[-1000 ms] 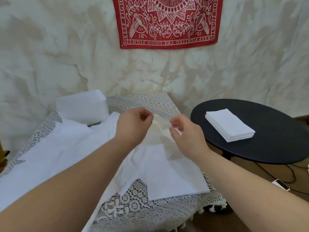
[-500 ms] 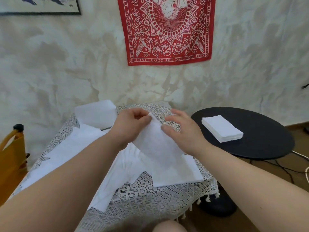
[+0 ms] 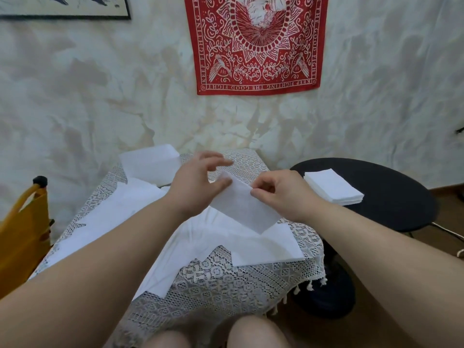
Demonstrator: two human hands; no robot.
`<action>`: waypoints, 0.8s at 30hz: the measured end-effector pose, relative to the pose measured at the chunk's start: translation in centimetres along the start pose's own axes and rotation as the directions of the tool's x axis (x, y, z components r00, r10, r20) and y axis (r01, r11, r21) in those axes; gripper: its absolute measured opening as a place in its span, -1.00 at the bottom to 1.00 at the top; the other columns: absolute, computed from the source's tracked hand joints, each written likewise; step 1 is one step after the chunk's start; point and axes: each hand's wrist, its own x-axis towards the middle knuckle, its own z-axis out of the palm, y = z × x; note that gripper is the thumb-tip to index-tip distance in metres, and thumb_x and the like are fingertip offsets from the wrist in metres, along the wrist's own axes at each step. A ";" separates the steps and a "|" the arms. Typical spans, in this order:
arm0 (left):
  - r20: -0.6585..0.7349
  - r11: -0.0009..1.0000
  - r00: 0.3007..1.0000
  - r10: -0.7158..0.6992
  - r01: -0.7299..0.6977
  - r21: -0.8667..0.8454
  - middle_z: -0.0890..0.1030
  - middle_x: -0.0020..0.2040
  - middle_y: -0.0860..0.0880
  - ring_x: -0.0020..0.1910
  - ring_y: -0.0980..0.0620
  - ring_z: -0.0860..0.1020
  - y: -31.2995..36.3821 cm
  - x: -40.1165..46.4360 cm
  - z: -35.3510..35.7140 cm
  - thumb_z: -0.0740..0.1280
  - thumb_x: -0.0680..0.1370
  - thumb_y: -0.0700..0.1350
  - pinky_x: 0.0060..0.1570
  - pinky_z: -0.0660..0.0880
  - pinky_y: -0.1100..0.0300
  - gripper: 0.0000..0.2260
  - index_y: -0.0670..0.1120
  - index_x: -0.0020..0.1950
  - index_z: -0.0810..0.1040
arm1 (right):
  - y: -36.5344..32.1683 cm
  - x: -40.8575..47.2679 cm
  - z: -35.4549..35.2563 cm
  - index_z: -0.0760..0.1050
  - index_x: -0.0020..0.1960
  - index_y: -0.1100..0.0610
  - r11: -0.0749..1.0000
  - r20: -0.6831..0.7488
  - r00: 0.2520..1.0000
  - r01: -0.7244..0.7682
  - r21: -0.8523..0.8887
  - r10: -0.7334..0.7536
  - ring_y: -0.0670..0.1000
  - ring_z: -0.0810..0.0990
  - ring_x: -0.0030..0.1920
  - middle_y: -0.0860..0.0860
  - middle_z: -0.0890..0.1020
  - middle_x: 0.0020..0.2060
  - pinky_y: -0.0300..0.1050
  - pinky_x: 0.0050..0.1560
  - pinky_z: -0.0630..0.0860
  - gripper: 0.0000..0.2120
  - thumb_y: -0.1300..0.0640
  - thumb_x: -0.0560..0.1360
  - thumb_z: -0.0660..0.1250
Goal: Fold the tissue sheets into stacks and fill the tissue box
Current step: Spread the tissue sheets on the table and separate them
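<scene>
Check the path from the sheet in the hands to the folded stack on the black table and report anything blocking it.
Nothing visible blocks it. The sheet is held above the lace table, pinched by the right hand, with the left hand at its far corner. The stack lies to the right on the black table, with only open space between.

The red bandana (image 3: 258, 43) hanging on the wall at 12 o'clock carries the only readable text. It hangs upside down, so the white border lettering reads inverted: "KEEP FIGHTING THE GOOD FIGHT" runs along its bottom edge, and the same phrase runs in part down its left and right edges. No other label, brand or number can be read.
</scene>
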 end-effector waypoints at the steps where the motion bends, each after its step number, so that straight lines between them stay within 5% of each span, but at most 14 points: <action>1: 0.018 1.000 1.000 0.003 -0.003 0.004 0.58 -0.01 0.13 -0.11 0.15 0.52 0.1 0.0 0.0 0.42 0.47 -0.11 0.00 0.42 0.28 -0.85 0.06 0.02 0.64 | 0.1 0.0 -0.2 0.60 -0.18 0.04 1.000 0.005 1.000 0.005 -0.018 -0.005 -0.12 0.51 -0.30 -0.18 0.54 -0.39 -0.24 -0.20 0.43 -0.94 0.13 0.46 0.39; 4: 0.040 1.000 0.999 -0.021 0.022 -0.012 0.66 -0.20 0.07 -0.21 0.12 0.55 0.0 -0.3 0.2 0.42 0.47 -0.13 -0.08 0.45 0.24 -0.91 0.07 -0.18 0.64 | 0.8 -0.3 -0.8 0.62 -0.14 0.09 1.000 0.043 0.999 -0.013 -0.006 0.014 -0.21 0.51 -0.33 -0.18 0.56 -0.36 -0.42 -0.27 0.39 -0.98 0.18 0.43 0.43; 11: 0.086 0.995 0.991 -0.101 0.100 0.016 0.63 -0.26 0.10 -0.21 0.15 0.58 -1.7 -1.2 1.9 0.42 0.47 -0.17 -0.14 0.44 0.38 -0.89 0.03 -0.20 0.58 | 4.2 -1.7 -1.7 0.62 -0.15 0.13 0.986 0.064 0.985 -0.156 -0.053 0.160 -0.17 0.50 -0.32 -0.15 0.56 -0.37 -0.46 -0.33 0.36 -0.97 0.17 0.43 0.44; 14: -0.012 0.994 0.994 -0.108 0.108 0.008 0.57 -0.28 0.19 -0.26 0.32 0.51 -1.5 -0.7 2.6 0.41 0.49 -0.17 -0.18 0.33 0.57 -0.94 -0.01 -0.15 0.62 | 4.3 -1.4 -1.8 0.62 -0.12 0.08 0.974 -0.109 0.982 -0.168 -0.153 0.152 -0.07 0.53 -0.22 -0.10 0.59 -0.30 -0.29 -0.21 0.40 -0.96 0.15 0.46 0.39; 18: -0.119 0.995 0.988 -0.094 0.089 -0.049 0.60 -0.23 0.14 -0.21 0.16 0.58 -0.5 -0.7 2.8 0.43 0.48 -0.18 -0.01 0.45 0.34 -0.94 -0.06 -0.08 0.66 | 4.4 -2.0 -1.8 0.62 -0.08 0.12 0.977 -0.309 0.947 -0.142 -0.160 0.087 0.02 0.58 -0.12 -0.03 0.64 -0.21 -0.06 -0.04 0.49 -0.92 0.16 0.48 0.35; 24: 0.226 0.983 0.961 -0.160 0.134 0.123 0.65 -0.05 0.12 -0.13 0.15 0.56 -3.1 -7.3 6.5 0.39 0.51 -0.13 -0.14 0.46 0.35 -0.92 -0.02 -0.04 0.66 | 8.0 -8.2 2.2 0.63 0.01 0.15 0.959 0.051 0.994 -0.075 -0.272 0.092 0.08 0.59 -0.02 0.02 0.64 -0.07 -0.06 0.01 0.48 -0.86 0.20 0.50 0.32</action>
